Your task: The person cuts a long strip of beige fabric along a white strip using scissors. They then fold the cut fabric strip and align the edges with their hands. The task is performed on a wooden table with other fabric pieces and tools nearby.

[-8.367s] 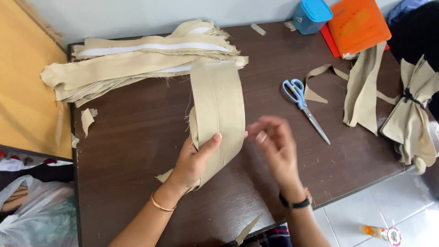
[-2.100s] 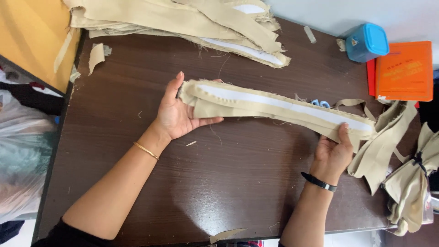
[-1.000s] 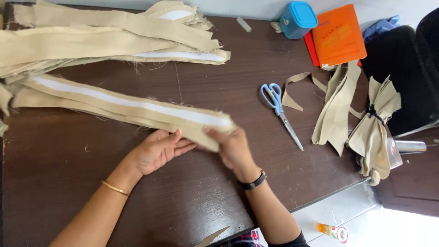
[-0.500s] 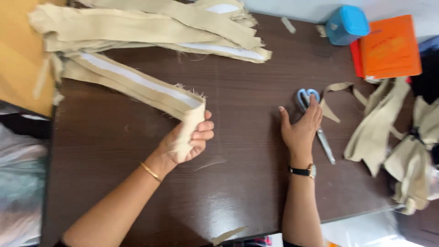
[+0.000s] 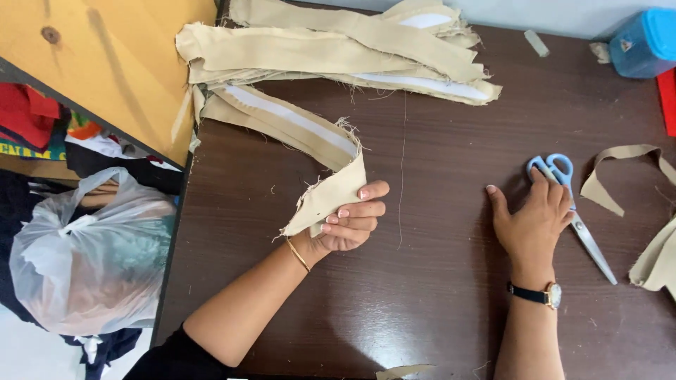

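Left hand: your left hand sits near the middle of the counter, fingers curled shut around the near end of a tan cloth strip; a thin gold bangle rings the wrist.
Right hand: your right hand lies palm down at 3 o'clock from the left one, well apart from it, fingers spread loosely, fingertips touching the blue handles of the scissors. It grips nothing. A dark-strapped watch is on the wrist.
Cloth strip: tan with a white band along its middle and frayed edges. It runs from your left hand toward 11 o'clock, lifted off the counter at the held end and lying flat farther back, where it meets the pile.
Pile: a heap of similar tan strips lies across the far edge of the counter, 12 o'clock from the left hand, some showing white lining.
Scissors: blades shut, points toward 5 o'clock, flat on the counter under and beyond your right fingertips.
Loose pieces: a narrow curled tan strip lies just past the scissors at 3 o'clock; a wider tan piece is cut off by the right edge.
Counter: dark brown wood, glossy, with a long thread lying between your hands.
Far corner: a blue plastic box at 2 o'clock, with a red edge beside it.
Off the counter: a knotted clear plastic bag at 9 o'clock, below a yellow wooden board.
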